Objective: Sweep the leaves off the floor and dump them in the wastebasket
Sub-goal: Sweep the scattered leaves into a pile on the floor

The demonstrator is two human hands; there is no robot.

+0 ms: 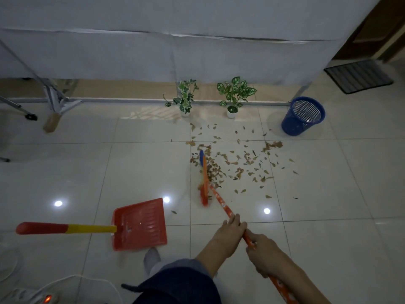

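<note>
Both my hands grip the broom (205, 181): left hand (230, 229) ahead, right hand (266, 254) behind. Its head meets the leaves' (238, 163) left edge; they lie scattered. The dustpan (140, 224) waits empty, near left; the wastebasket (303, 115), far right, gets nothing yet.

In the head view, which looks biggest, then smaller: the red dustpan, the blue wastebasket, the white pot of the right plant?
1. Red dustpan, though it lies nearer the camera.
2. Blue wastebasket.
3. White pot, clearly smallest.
</note>
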